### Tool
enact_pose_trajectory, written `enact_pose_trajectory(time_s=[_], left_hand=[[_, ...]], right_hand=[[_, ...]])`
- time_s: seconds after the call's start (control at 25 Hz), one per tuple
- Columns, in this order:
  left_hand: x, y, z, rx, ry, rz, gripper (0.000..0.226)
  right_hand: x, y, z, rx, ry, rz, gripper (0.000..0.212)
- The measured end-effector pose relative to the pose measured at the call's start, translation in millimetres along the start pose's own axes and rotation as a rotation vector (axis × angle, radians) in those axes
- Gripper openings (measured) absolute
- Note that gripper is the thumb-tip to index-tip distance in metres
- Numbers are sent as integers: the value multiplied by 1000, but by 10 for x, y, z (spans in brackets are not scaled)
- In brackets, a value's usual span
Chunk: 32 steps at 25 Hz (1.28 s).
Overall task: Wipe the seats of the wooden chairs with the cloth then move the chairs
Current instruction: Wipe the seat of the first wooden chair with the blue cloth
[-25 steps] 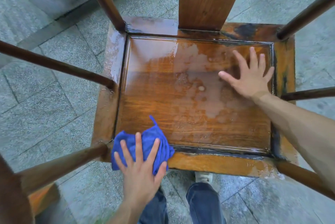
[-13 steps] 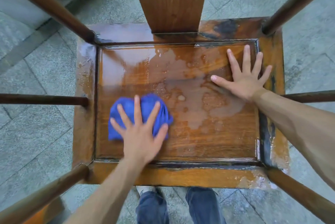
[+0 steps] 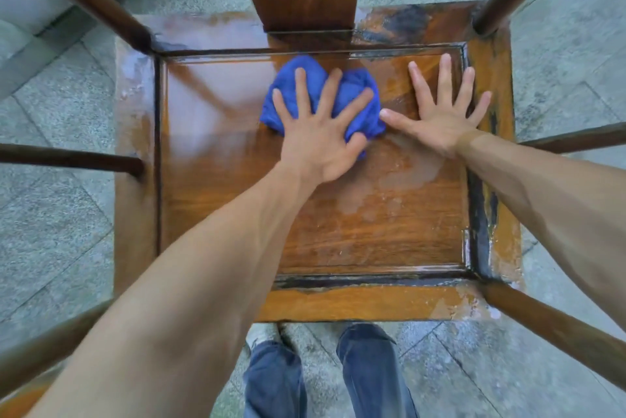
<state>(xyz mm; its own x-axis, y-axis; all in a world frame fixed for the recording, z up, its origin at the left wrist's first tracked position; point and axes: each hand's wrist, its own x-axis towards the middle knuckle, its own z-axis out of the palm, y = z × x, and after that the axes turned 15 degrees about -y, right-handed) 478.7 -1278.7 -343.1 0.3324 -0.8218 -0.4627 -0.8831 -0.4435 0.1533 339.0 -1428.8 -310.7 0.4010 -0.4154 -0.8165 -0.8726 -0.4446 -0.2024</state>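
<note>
Both hands lay flat on the wooden chair seat. With fingers spread, the left hand pressed the blue cloth at upper centre to wipe wet patches; the right hand, also spread, probably steadied the chair.

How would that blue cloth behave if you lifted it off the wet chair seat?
The blue cloth would probably flop and hang: it lies bunched in soft folds under the left hand. It is likely damp and a bit heavier, since the chair seat shows wet patches. It seems to slide easily on the glossy wood.
</note>
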Motion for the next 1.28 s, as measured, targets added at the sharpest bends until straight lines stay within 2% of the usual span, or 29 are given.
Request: enact_pose_trajectory(time_s=[0.12,0.24,0.36,0.48,0.56,0.64,0.72,0.8,0.92,1.0,1.12,1.28], left_hand=[[-913,-89,466,82,32,110,69],[-1886,-324,915,86,19,95,70],[-2317,-391,1106,-2,-40,-133,65],[-2435,-142,1101,-172,-106,-353,64],[-2565,-13,1183,-163,-130,-312,64],[-2645,31,1238,-79,-140,-190,64],[-2515,127,1210,13,-148,-56,63],[-2247,313,1111,44,-163,-5,64],[-1753,611,870,-16,-177,-58,63],[-1206,706,636,-54,-96,-82,61],[-34,850,141,-89,5,-91,61],[913,1061,-333,-81,-73,-145,61]], right_hand=[[-29,8,32,11,13,-6,96],[-39,22,26,7,17,5,86],[-52,31,10,9,105,18,65],[-53,112,-35,-44,213,10,54],[-43,194,-78,-105,226,-26,51],[-24,267,-134,-133,259,-62,49],[1,328,-231,-146,328,-66,48],[38,346,-306,-198,384,-74,51],[56,336,-411,-61,388,-105,55],[24,339,-382,12,374,-126,52],[-5,361,-385,-14,352,-127,52],[44,341,-674,95,276,13,59]])
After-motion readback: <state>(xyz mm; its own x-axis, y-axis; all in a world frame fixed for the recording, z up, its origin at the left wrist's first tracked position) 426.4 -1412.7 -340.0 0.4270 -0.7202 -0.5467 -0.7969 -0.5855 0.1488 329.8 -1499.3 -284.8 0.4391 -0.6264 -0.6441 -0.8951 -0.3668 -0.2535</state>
